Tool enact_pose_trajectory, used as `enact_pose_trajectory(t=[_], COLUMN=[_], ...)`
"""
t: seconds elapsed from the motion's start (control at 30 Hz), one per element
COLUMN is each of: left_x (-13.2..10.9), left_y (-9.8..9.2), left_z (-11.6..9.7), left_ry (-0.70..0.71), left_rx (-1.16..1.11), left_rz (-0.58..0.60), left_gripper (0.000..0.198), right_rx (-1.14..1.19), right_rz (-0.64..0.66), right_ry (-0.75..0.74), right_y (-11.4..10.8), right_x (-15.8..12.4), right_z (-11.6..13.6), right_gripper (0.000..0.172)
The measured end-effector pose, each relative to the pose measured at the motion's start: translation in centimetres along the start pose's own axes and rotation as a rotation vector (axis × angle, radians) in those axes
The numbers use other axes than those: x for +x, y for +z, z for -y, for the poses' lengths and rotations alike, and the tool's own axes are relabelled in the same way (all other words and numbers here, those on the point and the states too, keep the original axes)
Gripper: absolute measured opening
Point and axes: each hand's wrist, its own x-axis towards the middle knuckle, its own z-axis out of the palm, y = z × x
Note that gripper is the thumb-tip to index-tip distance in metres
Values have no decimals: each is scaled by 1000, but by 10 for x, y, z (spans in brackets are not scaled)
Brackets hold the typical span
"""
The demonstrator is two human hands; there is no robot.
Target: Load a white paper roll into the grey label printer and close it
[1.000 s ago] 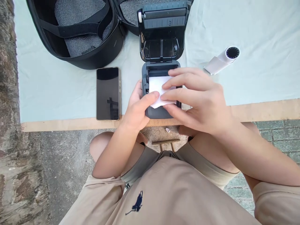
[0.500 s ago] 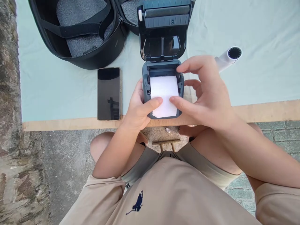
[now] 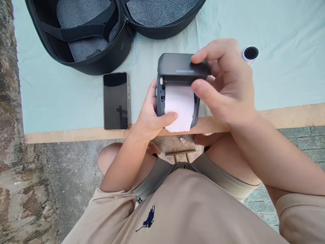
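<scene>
A small dark portable printer [image 3: 159, 106] is held over the table's near edge by my left hand [image 3: 149, 118]. The fingers wrap its left side, and the thumb presses on the white paper [image 3: 179, 101], whose torn end hangs over the printer's front. My right hand [image 3: 228, 81] grips the right end of the printer's dark lid [image 3: 177, 64] between thumb and forefinger. The lid stands partly lowered over the paper, with a gap above the body. Its other fingers are partly hidden behind the lid.
A black phone [image 3: 115, 101] lies left of the printer. Behind it stands an unzipped black case [image 3: 101, 64] with grey foam and a strap, its other half [image 3: 159, 32] spread to the right. A white cylinder with a dark end [image 3: 250, 53] is at the right. The table edge [image 3: 76, 135] is wooden.
The printer's lid has swung from upright down toward the body. My right hand has moved from the printer's side and paper onto the lid; my left hand keeps its hold.
</scene>
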Motion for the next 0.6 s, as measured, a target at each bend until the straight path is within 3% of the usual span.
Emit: enact_pose_trajectory(t=[0.1,0.23,0.43,0.6], left_x=[1,2,-2,-4], left_y=[-1,-1,11,20], left_z=[1,1,-3,-5], left_ry=[3,3,27,17], left_rx=[-26,-11,-88,-152], left_rz=[5,21,-51,-93], left_gripper=[62,70,64,45], right_rx=[-52,26,269,368], right_rz=[56,138,188,308], right_ry=[-85,-53,190,227], right_y=[-1,-3,2,7], right_x=[-1,-2,-3,-6], right_z=[-4,-4,-3,1], right_gripper=[25,24,53,62])
